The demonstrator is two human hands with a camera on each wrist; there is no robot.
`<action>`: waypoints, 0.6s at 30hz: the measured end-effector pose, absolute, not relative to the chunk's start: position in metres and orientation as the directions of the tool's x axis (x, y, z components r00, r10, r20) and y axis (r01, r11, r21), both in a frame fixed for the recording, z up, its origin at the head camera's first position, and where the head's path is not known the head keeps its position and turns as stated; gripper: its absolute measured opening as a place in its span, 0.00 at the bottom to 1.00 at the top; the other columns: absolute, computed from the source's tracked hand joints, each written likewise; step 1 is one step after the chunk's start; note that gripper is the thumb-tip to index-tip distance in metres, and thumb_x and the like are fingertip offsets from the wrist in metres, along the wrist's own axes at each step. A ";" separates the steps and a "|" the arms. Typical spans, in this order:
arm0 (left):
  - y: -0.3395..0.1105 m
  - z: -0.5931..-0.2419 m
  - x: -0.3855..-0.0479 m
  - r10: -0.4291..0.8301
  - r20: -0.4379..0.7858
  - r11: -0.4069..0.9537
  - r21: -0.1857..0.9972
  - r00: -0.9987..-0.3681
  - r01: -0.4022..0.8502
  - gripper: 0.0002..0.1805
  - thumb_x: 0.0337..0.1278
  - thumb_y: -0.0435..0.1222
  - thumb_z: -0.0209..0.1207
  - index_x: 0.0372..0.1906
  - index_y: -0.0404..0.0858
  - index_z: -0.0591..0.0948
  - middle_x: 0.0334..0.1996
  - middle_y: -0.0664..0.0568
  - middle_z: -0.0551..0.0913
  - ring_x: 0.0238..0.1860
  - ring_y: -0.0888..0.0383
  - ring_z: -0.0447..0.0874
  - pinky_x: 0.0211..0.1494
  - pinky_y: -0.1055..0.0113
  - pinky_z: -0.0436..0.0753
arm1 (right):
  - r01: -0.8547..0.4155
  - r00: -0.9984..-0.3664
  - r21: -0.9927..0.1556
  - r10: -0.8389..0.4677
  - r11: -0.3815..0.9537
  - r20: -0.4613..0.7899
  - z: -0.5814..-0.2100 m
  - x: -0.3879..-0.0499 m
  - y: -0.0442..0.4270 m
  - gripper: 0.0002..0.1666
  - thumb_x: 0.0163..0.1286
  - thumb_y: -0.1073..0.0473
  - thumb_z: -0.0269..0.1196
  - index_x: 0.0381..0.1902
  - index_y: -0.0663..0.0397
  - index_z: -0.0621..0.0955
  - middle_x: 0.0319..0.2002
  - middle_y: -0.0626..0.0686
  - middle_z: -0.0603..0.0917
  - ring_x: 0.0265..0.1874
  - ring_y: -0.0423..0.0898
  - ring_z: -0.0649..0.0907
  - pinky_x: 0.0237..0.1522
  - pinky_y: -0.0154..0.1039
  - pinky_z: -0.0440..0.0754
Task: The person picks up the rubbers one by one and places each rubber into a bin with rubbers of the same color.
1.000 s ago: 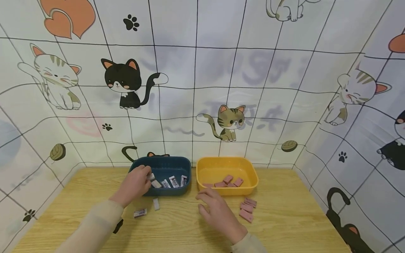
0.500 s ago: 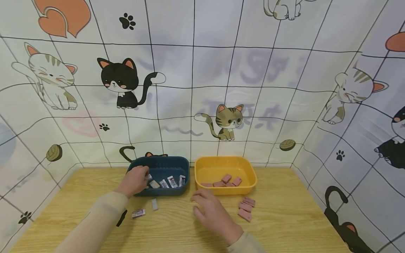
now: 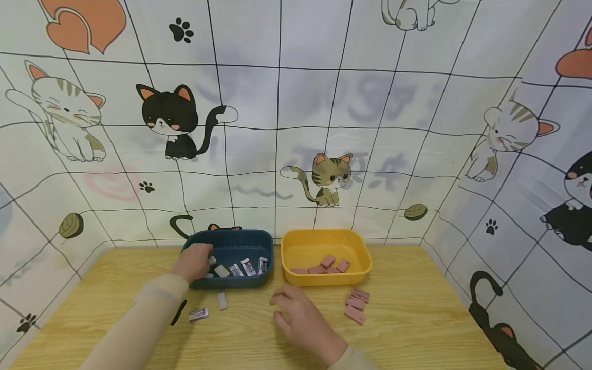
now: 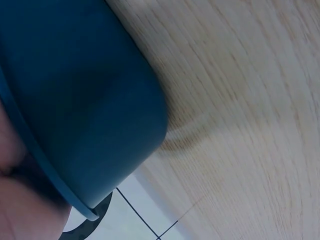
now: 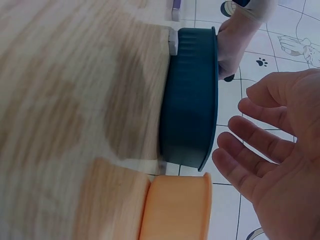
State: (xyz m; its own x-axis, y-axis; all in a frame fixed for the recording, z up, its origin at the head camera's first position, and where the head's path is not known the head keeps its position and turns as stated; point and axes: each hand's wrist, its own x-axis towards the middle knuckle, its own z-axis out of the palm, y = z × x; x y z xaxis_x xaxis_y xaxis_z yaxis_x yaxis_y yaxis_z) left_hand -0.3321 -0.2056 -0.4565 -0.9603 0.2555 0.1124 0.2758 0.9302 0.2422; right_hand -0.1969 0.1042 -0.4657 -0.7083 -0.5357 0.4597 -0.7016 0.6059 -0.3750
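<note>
My left hand reaches over the left end of a dark blue bin, fingertips hidden inside it. Several white erasers, some in printed sleeves, lie there. In the left wrist view, part of that hand shows blurred behind the bin's rim; whether it holds an eraser is hidden. My right hand hovers above the table before the two bins, its fingers loosely bent and holding nothing. In the right wrist view, the right hand's fingers are spread apart. A yellow bin holds several pink erasers.
On the wooden table, a sleeved eraser and a plain white eraser lie in front of the blue bin. Several pink erasers sit in a row before the yellow bin. A cat-print cloth hangs behind.
My left hand has gone deeper into the left end of the blue bin, its fingers dropping out of sight. The right hand has stayed nearly in place. The head view has shifted slightly.
</note>
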 end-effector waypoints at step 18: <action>-0.204 -0.458 -0.337 0.239 0.056 0.943 0.224 -0.969 0.245 0.09 0.60 0.23 0.59 0.27 0.37 0.78 0.25 0.50 0.78 0.27 0.53 0.73 0.33 0.56 0.76 | -0.683 -0.728 -0.375 -0.542 0.627 0.420 -0.467 -0.196 0.109 0.08 0.69 0.66 0.65 0.45 0.58 0.86 0.49 0.49 0.82 0.50 0.44 0.81 0.57 0.42 0.82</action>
State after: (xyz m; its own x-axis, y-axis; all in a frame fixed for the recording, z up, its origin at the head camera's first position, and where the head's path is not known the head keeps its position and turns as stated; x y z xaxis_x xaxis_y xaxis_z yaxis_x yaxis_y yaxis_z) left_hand -0.3374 -0.2043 -0.4576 -0.9694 0.2389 0.0560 0.2454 0.9432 0.2240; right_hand -0.1965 0.1094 -0.4668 -0.7281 -0.5417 0.4201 -0.6828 0.6268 -0.3753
